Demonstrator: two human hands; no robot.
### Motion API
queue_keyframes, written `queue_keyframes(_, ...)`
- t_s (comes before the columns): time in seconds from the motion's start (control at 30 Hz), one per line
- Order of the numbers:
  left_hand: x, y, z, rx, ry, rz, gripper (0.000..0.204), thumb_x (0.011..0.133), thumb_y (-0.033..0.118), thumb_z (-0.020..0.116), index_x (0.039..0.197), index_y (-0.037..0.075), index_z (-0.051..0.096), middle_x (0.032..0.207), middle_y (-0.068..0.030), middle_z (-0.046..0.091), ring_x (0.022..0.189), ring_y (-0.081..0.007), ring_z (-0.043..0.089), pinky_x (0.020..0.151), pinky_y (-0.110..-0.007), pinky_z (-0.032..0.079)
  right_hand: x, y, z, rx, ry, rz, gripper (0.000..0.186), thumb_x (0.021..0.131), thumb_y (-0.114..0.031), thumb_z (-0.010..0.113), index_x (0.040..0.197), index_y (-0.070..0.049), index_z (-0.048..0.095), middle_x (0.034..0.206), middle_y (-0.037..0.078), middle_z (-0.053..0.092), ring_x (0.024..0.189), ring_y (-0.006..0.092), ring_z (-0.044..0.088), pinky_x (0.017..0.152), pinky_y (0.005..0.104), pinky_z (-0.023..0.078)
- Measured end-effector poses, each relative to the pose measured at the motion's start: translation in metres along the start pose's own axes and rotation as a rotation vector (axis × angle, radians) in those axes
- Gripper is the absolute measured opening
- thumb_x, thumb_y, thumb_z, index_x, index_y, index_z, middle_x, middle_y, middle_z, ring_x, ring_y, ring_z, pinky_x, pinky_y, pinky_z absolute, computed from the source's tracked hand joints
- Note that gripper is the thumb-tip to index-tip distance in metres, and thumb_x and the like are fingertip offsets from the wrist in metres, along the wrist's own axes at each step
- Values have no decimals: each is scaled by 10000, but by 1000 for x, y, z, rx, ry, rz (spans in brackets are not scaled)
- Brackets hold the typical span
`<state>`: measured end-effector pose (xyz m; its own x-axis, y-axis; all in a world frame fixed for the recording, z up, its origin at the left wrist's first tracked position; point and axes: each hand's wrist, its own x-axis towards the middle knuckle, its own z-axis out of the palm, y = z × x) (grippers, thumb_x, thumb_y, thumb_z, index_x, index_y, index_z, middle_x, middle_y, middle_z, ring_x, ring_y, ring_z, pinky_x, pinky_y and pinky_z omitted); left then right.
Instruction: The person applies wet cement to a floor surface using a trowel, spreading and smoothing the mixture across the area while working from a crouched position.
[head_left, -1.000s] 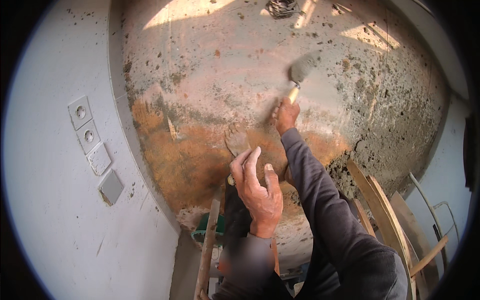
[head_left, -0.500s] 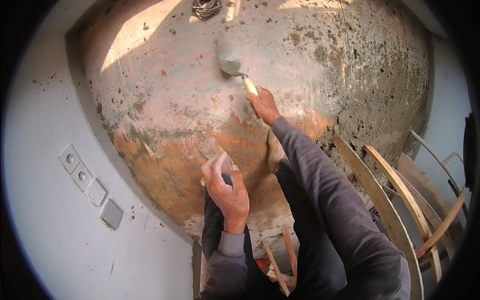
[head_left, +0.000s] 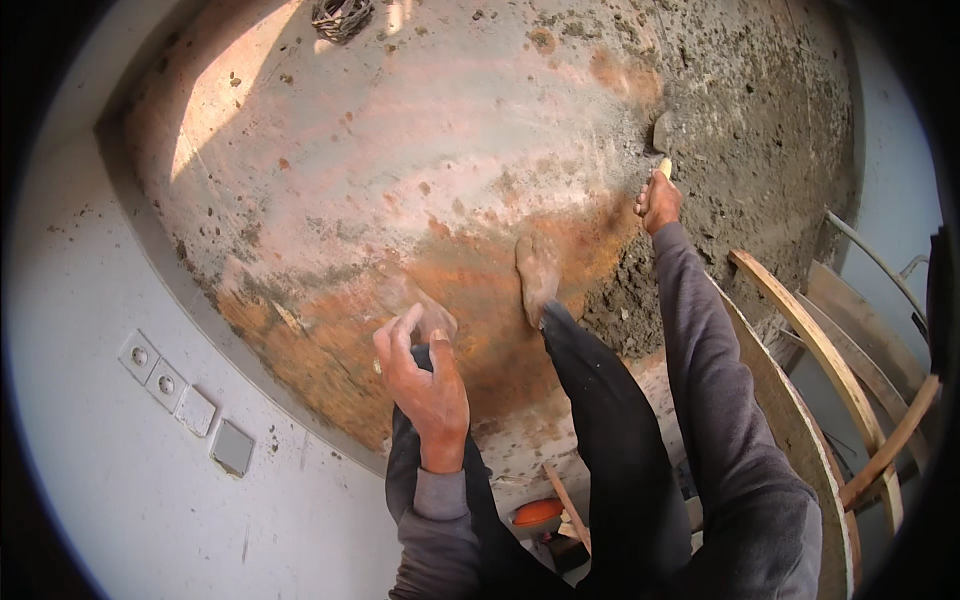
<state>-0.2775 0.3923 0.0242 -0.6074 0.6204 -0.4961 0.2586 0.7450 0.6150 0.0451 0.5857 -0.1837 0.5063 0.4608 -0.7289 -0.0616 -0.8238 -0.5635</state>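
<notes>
The right hand (head_left: 658, 200) clasps a trowel (head_left: 661, 130) by its handle (head_left: 665, 167), likely avoiding grey mortar (head_left: 745, 190), while the empty left hand (head_left: 425, 390) hangs half-curled.

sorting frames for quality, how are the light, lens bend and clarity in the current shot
Head view: a hard sunlit patch at upper left, softer light over most of the floor; head view: skirting at left bends, corners fall black; head view: the trowel partly blends into grey mix.

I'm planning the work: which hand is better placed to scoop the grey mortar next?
Right, I'd judge: the right hand grips the trowel by the mortar, while the left hand is farther off, with no tool visible.
</notes>
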Motion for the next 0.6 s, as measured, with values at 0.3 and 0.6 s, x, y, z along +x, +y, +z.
queue_keyframes(0.3, 0, 5, 7, 25, -78, 10, 285, 872, 101, 572, 1130, -16, 605, 1093, -116, 559, 1055, -249, 559, 917, -359, 442, -101, 119, -9, -699, -410, -217, 484, 879, -330, 584, 1144, 75, 578, 767, 157, 626, 579, 229, 591, 499, 362, 473)
queue_keyframes(0.6, -1, 0, 11, -59, -130, -34, 266, 880, 127, 581, 1110, -6, 601, 1072, -125, 540, 983, -255, 551, 874, -369, 443, -46, 103, -61, -917, -310, -369, 586, 816, -397, 631, 1147, 86, 601, 801, 271, 650, 694, 397, 651, 672, 442, 495)
